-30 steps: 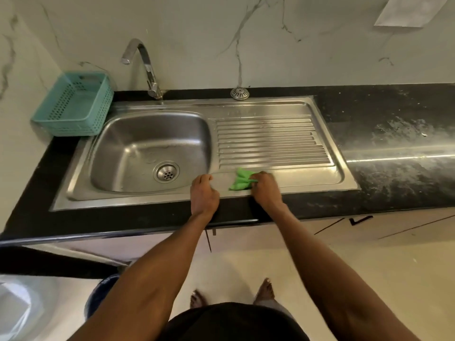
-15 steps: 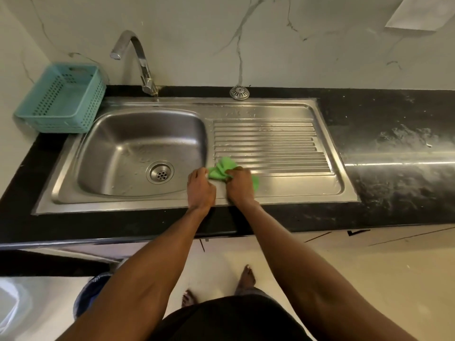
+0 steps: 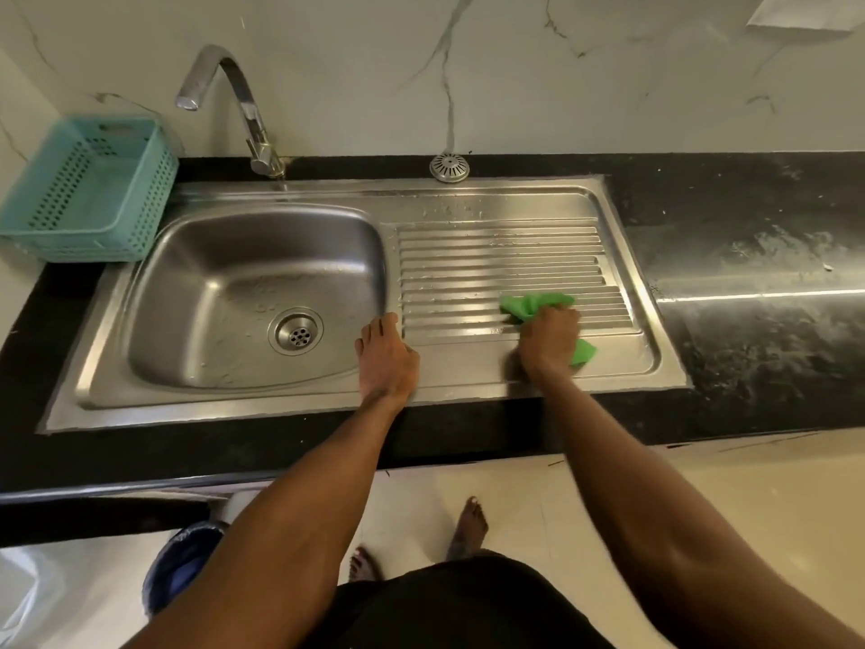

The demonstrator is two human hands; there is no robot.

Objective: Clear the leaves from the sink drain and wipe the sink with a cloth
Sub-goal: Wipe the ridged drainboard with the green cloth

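Note:
The steel sink (image 3: pixel 224 395) has a basin on the left and a ribbed drainboard (image 3: pixel 505 255) on the right. In the basin floor, the round drain (image 3: pixel 296 331) shows bare metal with no leaves on it. My right hand (image 3: pixel 547 341) presses a crumpled green cloth (image 3: pixel 536 305) onto the front right part of the drainboard. My left hand (image 3: pixel 386 358) lies flat, fingers together, on the front rim between basin and drainboard, holding nothing.
A teal perforated basket (image 3: pixel 89 189) stands on the black counter (image 3: pixel 758 255) left of the sink. The chrome tap (image 3: pixel 243 105) arches over the basin's back edge. A loose metal strainer (image 3: pixel 449 167) lies behind the drainboard. A blue bin (image 3: pixel 180 564) stands on the floor below.
My right hand has slid the green cloth rightward along the drainboard, away from the basin edge. My left hand stays braced on the sink's front rim.

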